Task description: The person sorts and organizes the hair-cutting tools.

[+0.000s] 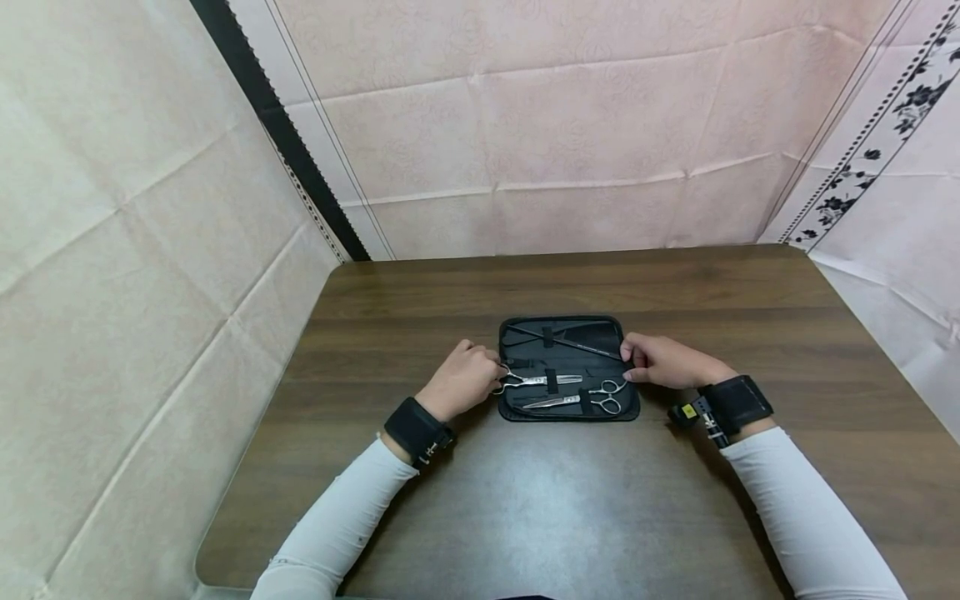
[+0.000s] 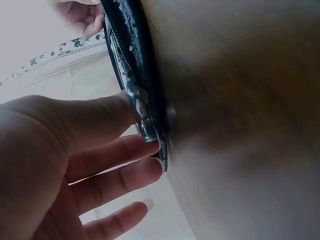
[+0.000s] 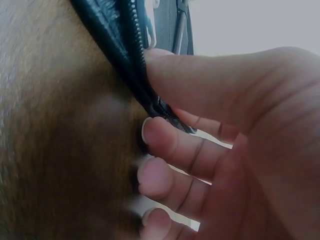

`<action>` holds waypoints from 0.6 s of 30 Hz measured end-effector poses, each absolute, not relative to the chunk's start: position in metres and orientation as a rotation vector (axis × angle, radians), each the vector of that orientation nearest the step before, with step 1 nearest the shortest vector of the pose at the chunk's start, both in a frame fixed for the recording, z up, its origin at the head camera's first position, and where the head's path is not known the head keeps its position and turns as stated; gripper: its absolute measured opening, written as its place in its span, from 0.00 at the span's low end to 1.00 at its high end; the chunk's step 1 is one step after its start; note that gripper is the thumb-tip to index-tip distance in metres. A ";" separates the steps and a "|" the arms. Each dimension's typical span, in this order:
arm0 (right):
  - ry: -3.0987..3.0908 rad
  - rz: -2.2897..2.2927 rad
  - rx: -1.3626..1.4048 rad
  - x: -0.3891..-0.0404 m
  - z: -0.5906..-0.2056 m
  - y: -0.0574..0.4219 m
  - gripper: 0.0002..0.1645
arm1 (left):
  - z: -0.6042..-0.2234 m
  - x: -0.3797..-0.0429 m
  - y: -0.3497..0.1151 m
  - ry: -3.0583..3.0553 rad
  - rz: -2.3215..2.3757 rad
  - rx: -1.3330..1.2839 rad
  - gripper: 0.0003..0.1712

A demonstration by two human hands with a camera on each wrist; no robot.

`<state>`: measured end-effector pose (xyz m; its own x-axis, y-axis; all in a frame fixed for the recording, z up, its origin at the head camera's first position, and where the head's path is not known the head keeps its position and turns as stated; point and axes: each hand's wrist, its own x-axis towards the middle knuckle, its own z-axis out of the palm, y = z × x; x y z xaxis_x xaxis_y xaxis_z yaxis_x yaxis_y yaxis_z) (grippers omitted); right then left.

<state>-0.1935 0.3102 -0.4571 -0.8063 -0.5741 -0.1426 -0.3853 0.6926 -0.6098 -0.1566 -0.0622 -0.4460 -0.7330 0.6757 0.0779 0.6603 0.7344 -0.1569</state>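
Note:
An unzipped black case lies spread open on the table. Elastic loops hold two pairs of silver scissors in its near half: the upper pair has handles to the left, the lower pair handles to the right. Across the far half runs a slim dark rod-like piece. My left hand pinches the case's left edge beside the upper handles; in the left wrist view its thumb presses the zipped rim. On the opposite edge, my right hand grips the rim, thumb over the zipper and fingers below.
The brown wooden table has rounded far corners. Pale cloth with fold creases hangs behind it, and more cloth covers the left side. Black bands with small devices sit on both wrists.

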 end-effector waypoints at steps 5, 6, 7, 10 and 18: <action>2.581 -0.823 -0.757 -0.193 -0.456 0.310 0.15 | -0.446 -0.156 -0.062 -2.780 0.172 -1.091 0.08; 2.583 -0.823 -0.761 -0.193 -0.456 0.309 0.14 | -0.446 -0.156 -0.062 -2.776 0.169 -1.092 0.08; 2.584 -0.823 -0.766 -0.193 -0.456 0.309 0.15 | -0.446 -0.156 -0.062 -2.772 0.168 -1.094 0.08; 2.587 -0.823 -0.770 -0.193 -0.454 0.309 0.15 | -0.446 -0.156 -0.062 -2.763 0.165 -1.102 0.09; 2.594 -0.824 -0.777 -0.192 -0.456 0.310 0.15 | -0.449 -0.158 -0.062 -2.747 0.163 -1.118 0.09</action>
